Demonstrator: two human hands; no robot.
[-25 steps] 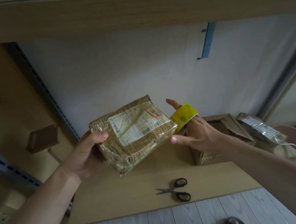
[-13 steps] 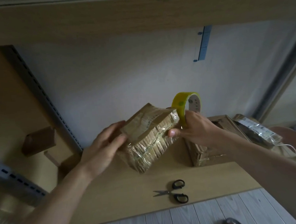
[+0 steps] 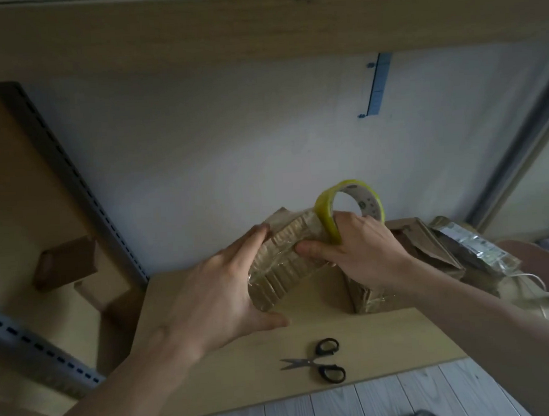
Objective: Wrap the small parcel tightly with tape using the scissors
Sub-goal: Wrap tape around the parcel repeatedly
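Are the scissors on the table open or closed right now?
Slightly open: the scissors lie flat on the table, blade tips a little apart, black handles spread.

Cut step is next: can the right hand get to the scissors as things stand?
Probably not yet. The scissors lie uncovered on the tabletop near its front edge, so the way looks free, but the right hand holds the yellow tape roll and presses the parcel; it must let go first.

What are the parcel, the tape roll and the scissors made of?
Parcel: seemingly brown corrugated cardboard, ribbed edges showing, under glossy, wrinkled clear tape. Tape roll: shiny yellowish film on a pale printed core, probably card. Scissors: pale metal blades, probably steel; black handles, likely plastic.
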